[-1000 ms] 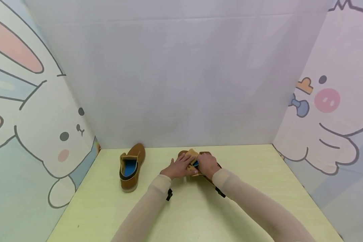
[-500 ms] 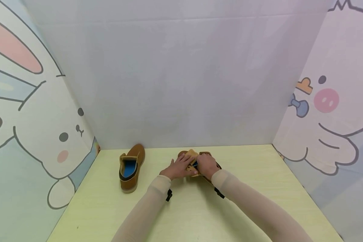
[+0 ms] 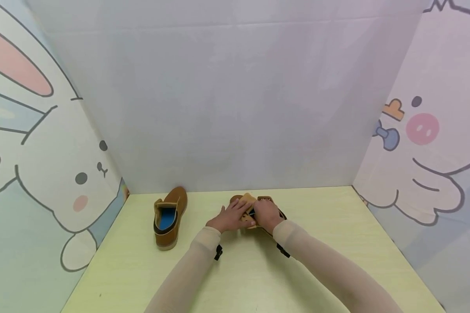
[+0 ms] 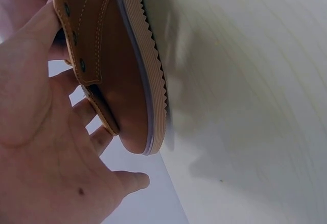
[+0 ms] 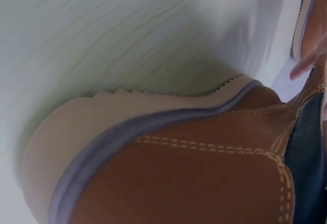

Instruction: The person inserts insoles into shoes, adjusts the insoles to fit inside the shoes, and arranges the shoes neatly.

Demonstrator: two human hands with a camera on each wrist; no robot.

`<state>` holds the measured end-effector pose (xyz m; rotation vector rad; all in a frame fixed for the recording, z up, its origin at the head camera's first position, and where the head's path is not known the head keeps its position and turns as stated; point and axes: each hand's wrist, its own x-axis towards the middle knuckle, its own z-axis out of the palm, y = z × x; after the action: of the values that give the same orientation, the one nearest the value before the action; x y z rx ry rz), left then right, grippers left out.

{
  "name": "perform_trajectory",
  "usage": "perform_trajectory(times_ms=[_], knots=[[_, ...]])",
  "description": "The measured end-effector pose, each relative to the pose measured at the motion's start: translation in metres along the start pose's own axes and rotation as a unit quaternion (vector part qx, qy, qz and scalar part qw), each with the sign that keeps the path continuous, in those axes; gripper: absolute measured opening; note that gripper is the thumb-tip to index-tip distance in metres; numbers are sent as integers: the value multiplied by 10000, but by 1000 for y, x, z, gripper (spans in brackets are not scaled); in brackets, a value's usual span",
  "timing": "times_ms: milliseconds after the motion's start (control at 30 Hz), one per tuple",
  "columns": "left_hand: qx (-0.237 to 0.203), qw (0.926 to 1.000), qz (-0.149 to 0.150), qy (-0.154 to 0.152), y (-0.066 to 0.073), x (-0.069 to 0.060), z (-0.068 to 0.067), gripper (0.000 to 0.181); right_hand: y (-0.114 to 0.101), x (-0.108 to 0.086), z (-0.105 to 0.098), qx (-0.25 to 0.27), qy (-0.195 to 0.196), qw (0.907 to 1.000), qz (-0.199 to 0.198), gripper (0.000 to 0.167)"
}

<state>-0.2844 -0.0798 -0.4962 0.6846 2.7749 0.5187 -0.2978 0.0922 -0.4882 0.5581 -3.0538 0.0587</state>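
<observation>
In the head view, a brown shoe (image 3: 236,198) lies at the back of the table under both hands, its toe toward the left. The left hand (image 3: 231,218) has its fingers spread over the raised tan tongue (image 3: 248,199), thumb against the near flap. Curled fingers of the right hand (image 3: 267,214) grip the shoe at its opening; their tips are hidden. The left wrist view has the left palm (image 4: 56,147) beside the shoe's eyelets and the toe (image 4: 135,127). Heel and sole (image 5: 102,117) fill much of the right wrist view.
Another brown shoe (image 3: 167,237) with a blue insole stands on the left of the pale yellow table (image 3: 133,278), toe to the back. A grey-white wall (image 3: 235,108) rises behind the table. Panels with cartoon animals stand at both sides.
The right hand has shifted very slightly left at the shoe's opening. The left hand keeps its place on the tongue.
</observation>
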Motion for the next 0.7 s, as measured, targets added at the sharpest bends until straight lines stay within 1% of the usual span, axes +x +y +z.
perform_trajectory(times_ms=[133, 267, 367, 500, 700], knots=[[-52, 10000, 4, 12, 0, 1, 0, 80, 1, -1, -1, -34, -17, 10000, -25, 18], [-77, 10000, -12, -51, 0, 1, 1, 81, 2, 0, 1, -8, -87, 9999, -69, 15], [-93, 9999, -1, -88, 0, 0, 0, 81, 3, 0, 2, 21, -58, 9999, -118, 12], [-142, 9998, 57, -89, 0, 1, -1, 80, 3, 1, 3, -78, 54, 9998, -170, 10], [-56, 9999, 75, -89, -1, 1, -2, 80, 1, 1, 4, -185, 100, 9996, -197, 10]])
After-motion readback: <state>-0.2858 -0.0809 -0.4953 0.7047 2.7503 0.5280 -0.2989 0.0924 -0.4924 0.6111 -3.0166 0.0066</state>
